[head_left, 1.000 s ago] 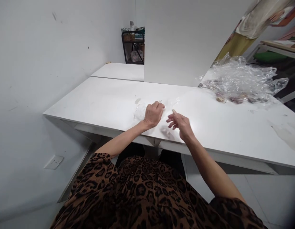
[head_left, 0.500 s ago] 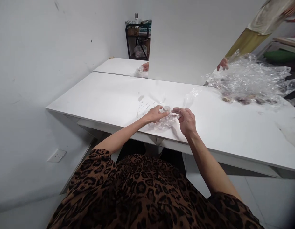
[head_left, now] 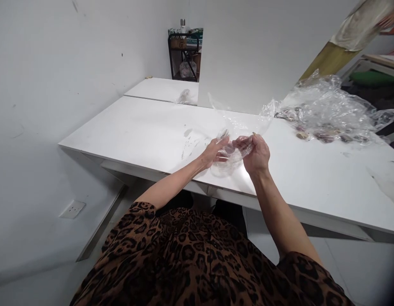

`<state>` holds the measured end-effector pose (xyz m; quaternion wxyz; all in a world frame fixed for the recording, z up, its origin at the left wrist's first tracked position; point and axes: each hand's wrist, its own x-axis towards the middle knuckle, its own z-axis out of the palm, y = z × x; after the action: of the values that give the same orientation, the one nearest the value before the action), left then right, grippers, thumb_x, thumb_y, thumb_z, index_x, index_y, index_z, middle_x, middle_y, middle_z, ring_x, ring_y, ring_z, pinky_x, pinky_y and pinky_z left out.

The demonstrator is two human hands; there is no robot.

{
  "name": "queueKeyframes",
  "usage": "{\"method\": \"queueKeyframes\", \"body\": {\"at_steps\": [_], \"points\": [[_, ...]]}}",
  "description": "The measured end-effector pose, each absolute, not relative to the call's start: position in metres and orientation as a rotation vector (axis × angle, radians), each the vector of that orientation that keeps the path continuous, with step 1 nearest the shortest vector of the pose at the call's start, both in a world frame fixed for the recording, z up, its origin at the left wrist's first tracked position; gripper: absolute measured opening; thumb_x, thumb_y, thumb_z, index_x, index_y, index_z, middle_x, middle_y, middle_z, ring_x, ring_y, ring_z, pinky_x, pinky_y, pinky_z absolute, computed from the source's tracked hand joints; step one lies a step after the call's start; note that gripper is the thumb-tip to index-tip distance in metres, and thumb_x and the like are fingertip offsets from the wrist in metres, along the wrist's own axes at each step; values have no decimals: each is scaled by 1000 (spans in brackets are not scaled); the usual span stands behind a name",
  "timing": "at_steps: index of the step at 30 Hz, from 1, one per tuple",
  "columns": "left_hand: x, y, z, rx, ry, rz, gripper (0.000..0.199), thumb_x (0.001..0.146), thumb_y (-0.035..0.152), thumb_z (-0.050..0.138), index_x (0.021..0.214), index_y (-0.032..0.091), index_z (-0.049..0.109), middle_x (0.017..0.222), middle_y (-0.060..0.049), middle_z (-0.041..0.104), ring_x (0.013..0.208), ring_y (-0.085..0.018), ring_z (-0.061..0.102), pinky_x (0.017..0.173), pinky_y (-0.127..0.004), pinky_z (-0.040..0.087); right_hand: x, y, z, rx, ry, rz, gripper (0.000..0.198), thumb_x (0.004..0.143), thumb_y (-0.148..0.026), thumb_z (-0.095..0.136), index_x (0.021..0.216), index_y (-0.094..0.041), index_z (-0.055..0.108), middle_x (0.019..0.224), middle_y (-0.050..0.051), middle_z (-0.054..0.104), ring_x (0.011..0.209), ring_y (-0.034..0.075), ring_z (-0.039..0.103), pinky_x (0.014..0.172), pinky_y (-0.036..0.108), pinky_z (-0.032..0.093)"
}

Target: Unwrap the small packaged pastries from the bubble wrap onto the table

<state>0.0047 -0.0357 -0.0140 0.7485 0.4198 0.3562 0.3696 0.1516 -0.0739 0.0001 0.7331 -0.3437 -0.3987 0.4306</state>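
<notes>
Over the white table, both hands are at a crinkled sheet of clear plastic film, which spreads up and away from them. My left hand is closed on the film's left side. A small pale round piece shows at its fingertips, partly covered by film; its kind is unclear. My right hand grips the film from the right, its fingers seen through the plastic. More film bunches below the hands, near the table's front edge.
A big heap of clear plastic film lies at the right, with several small dark and brown pieces along its front. A white upright panel stands at the table's back edge. Behind it are another person's clothes and a black shelf.
The film has been raised and spread between my hands. My left hand has closed, and the round piece has left the tabletop. The other person's hands near the panel's edges are gone from view.
</notes>
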Motion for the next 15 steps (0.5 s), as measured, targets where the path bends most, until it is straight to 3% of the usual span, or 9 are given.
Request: {"method": "queueKeyframes", "body": {"at_steps": [2, 6, 11, 15], "points": [[11, -32, -15, 894, 842, 907, 42, 83, 47, 77, 110, 20, 61, 96, -5, 70, 72, -12, 67, 71, -29, 55, 150, -74, 1, -770, -901, 942, 35, 80, -52, 69, 75, -23, 49, 79, 2, 66, 82, 20, 69, 78, 41, 60], [14, -15, -18, 675, 884, 1059, 15, 92, 21, 65, 106, 17, 62, 89, -3, 71, 72, -10, 67, 70, -24, 54, 170, -61, -8, -785, -721, 854, 34, 79, -49, 69, 77, -23, 46, 78, 0, 63, 71, 15, 64, 68, 33, 57], [-1, 9, -24, 475, 932, 1091, 13, 92, 16, 63, 104, 17, 60, 76, -1, 68, 63, -8, 63, 64, -20, 51, 211, -35, -21, -834, -451, 809, 33, 87, -40, 61, 74, -22, 36, 71, -3, 54, 62, 11, 56, 59, 25, 51], [-13, 20, -32, 706, 1093, 1004, 27, 83, 8, 67, 108, 16, 57, 77, -1, 64, 62, -9, 60, 64, -23, 50, 221, -27, -15, -865, -308, 818, 21, 94, -27, 49, 77, -22, 37, 67, -3, 54, 56, 10, 53, 51, 21, 45]]}}
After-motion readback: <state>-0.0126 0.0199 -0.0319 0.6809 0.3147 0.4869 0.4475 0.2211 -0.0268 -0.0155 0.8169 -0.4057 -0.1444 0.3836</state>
